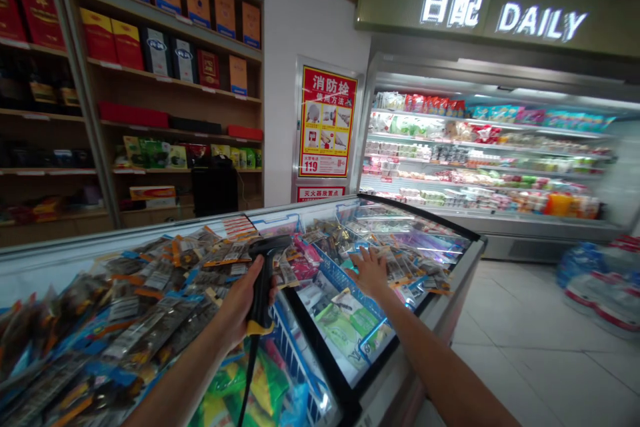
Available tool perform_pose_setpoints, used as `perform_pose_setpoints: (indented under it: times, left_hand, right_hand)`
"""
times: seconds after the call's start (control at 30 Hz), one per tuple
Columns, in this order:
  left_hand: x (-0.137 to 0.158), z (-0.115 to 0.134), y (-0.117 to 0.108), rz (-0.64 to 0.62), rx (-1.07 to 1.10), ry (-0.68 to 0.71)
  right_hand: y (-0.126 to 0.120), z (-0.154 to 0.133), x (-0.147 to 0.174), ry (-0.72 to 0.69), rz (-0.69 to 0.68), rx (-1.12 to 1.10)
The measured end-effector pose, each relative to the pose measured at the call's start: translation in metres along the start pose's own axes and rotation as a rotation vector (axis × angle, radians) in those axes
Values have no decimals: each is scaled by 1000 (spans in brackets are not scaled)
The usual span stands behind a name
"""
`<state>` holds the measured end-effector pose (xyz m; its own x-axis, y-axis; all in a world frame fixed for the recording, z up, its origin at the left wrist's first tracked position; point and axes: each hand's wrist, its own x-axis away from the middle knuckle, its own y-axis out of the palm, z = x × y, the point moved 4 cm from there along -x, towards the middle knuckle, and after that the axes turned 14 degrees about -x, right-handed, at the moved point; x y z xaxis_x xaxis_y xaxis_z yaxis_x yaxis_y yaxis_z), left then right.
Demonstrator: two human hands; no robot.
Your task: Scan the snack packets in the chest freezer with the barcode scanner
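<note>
My left hand [253, 293] is wrapped round the handle of a black barcode scanner [261, 290] with a yellow base and a cable hanging down. The scanner's head points right, above the packets in the chest freezer. Over the freezer's right part, my right hand [369, 273] reaches out with its fingers spread, beside a heap of sealed packets [400, 263]. Whether its fingertips touch them I cannot tell. Below that hand is a blue wire basket [345, 280], with a green-and-white bag [345, 320] seen nearby. Many brown packets with orange and blue edges [150, 287] are piled on the left.
The freezer's black frame bar [320, 340] runs between its two sections. Behind stand wooden shelves [175, 103] with boxes and a red fire hydrant sign [327, 123]. A lit refrigerated display [480, 153] is at the back right. Wrapped water bottles [607, 293] stand on the tiled floor.
</note>
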<state>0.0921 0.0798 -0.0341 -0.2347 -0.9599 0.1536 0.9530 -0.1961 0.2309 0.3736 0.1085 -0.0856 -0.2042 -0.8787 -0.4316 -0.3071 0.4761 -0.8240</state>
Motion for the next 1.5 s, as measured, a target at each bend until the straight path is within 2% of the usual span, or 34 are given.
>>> perform_pose_setpoints:
  times: [0.1, 0.3, 0.4, 0.53, 0.73, 0.83, 0.9, 1.0, 1.2, 1.4, 1.5]
  left_hand:
    - [-2, 1, -1, -9, -16, -6]
    - [-2, 5, -1, 19, -40, -5]
    - [-5, 3, -2, 33, -44, 2]
    - [-7, 1, -2, 29, -56, 19]
    - [-12, -1, -6, 30, -41, 49]
    - [-15, -3, -10, 39, -59, 32]
    - [-16, -5, -11, 46, -67, 24]
    - [-16, -5, -11, 51, -61, 30]
    - [-13, -7, 1, 22, -47, 42]
    - [-5, -7, 12, -22, -78, 42]
    - [-2, -7, 13, -39, -82, 43]
  right_hand:
    - [7, 10, -1, -22, -114, 123]
    - [3, 36, -20, -19, -151, 165]
    - [0, 37, -31, -5, -138, 163]
    - [5, 4, -51, -71, -88, 111]
    - [60, -64, -84, -182, -243, 6]
    - [80, -82, -92, -209, -271, -22]
    - [84, -87, -92, -220, -289, -33]
    - [78, -86, -82, -220, -300, -28]
    - [44, -82, -50, -162, -309, -22]
    - [23, -61, -41, 149, -263, -49]
    - [19, -49, -36, 234, -281, -92]
